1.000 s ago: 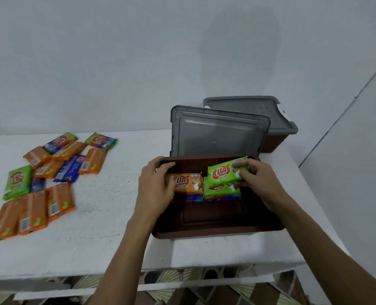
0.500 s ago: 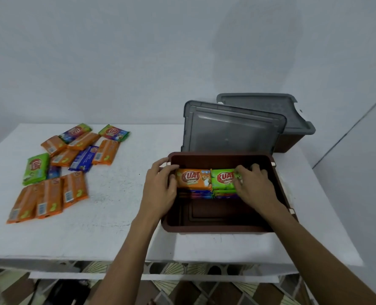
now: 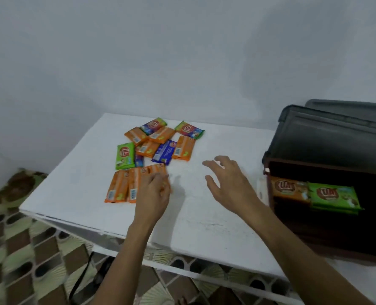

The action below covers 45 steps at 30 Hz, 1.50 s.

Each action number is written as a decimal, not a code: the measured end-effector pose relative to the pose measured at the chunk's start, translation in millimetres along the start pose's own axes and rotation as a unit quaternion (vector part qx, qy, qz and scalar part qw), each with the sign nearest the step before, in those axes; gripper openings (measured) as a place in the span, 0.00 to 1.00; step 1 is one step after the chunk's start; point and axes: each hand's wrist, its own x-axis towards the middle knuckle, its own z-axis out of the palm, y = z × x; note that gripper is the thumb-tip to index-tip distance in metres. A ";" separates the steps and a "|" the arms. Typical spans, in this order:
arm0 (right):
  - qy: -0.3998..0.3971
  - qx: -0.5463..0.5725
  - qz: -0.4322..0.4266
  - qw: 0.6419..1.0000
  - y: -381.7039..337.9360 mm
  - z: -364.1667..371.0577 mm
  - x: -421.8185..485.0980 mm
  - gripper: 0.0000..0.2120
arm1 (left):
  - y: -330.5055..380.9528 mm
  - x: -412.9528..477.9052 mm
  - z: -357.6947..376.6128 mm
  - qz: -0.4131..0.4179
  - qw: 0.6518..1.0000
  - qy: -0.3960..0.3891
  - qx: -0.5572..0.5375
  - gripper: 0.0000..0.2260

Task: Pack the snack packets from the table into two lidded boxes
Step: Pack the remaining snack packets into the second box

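On the white worktop [image 3: 204,216], loose snack packets [image 3: 160,144] lie scattered at ten o'clock. The left hand [image 3: 154,194] rests fingers-down on an orange packet [image 3: 158,170]; whether it grips, I cannot tell. The right hand [image 3: 229,183] hovers, fingers spread. At three o'clock the open brown box [image 3: 328,238] holds two packets [image 3: 314,192].

- Looks like a room in a home, not a shop or lab.
- Bare pale-grey painted wall [image 3: 138,51] meeting in a corner, no fittings on it.
- Floor [image 3: 17,238] of patterned brown, green and cream tiles, household style.
- Plain white rectangular counter [image 3: 204,216] on a thin white frame, surface scuffed.
- Brown plastic storage box with grey hinged lid [image 3: 325,137], ordinary household type.
- Loose branded foil snack packets [image 3: 156,148], consumer goods.
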 end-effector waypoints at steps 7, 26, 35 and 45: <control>-0.171 -0.041 -0.096 0.980 -61.9 101.4 52.3 0.19 | -82.2 33.5 -40.3 -0.096 0.992 -0.009 0.085 0.15; -0.225 -0.181 -0.097 0.952 -64.0 136.4 63.5 0.14 | -98.1 63.3 -26.8 -0.057 0.973 -0.115 0.192 0.21; -0.100 0.001 -0.018 0.995 -48.5 104.1 46.8 0.19 | -76.7 58.7 -11.5 -0.086 0.961 -0.156 0.214 0.24; 0.077 0.158 0.038 0.984 -13.5 8.2 5.7 0.11 | -32.2 39.0 -6.2 -0.140 0.959 -0.226 0.102 0.29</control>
